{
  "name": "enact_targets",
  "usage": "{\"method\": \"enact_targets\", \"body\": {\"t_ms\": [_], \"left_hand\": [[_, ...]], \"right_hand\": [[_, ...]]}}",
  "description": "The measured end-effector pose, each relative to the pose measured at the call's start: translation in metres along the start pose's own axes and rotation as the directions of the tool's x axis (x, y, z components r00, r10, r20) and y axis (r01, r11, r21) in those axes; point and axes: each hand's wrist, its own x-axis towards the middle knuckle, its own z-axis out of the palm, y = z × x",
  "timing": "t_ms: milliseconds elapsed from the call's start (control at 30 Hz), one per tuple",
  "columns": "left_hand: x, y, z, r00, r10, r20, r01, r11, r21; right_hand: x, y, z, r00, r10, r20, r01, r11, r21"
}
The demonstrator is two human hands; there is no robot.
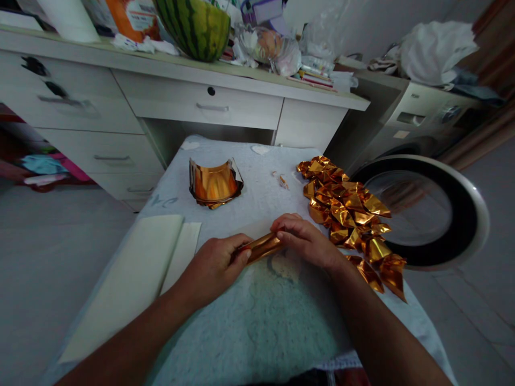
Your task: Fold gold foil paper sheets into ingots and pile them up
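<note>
Apparently much is done: many folded foil pieces [341, 206] lie heaped at right, while a curved foil stack [215, 183] sits unfolded at far left. The foil strip [263, 249] is mid-table, left hand [215, 265] and right hand [306, 241] each with fingers clamped on one end. Bare tablecloth [257, 327] gives room near; pale sheets [124, 284] bound the left, the pieces the right edge.

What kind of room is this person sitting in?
Probably a room in somebody's home, maybe one where laundry gets done. You can see a washing machine with its round door swung open, and a big stripy watermelon on a counter with drawers.
</note>
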Motion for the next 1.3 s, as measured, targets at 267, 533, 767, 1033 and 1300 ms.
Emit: {"method": "enact_targets", "body": {"t_ms": [267, 533, 767, 1033, 1300], "left_hand": [[0.004, -0.009, 0.008, 0.995, -0.077, -0.065, 0.095, 0.935, 0.343], [0.012, -0.019, 0.011, 0.972, 0.041, -0.231, 0.112, 0.784, 0.610], [0.017, -0.017, 0.013, 0.959, -0.094, -0.266, 0.234, 0.794, 0.562], [0.017, -0.020, 0.013, 0.970, -0.064, -0.234, 0.160, 0.894, 0.420], [0.014, -0.017, 0.012, 0.969, -0.104, -0.226, 0.104, 0.994, -0.009]], "right_hand": [[0.006, 0.014, 0.023, 0.964, 0.104, -0.244, -0.164, 0.957, -0.241], [0.013, 0.014, 0.036, 0.928, 0.153, -0.341, -0.268, 0.907, -0.324], [0.014, 0.022, 0.042, 0.909, 0.153, -0.387, -0.321, 0.850, -0.418], [0.014, 0.017, 0.039, 0.918, 0.165, -0.361, -0.304, 0.878, -0.371], [0.012, 0.014, 0.023, 0.937, 0.141, -0.321, -0.181, 0.978, -0.100]]}}
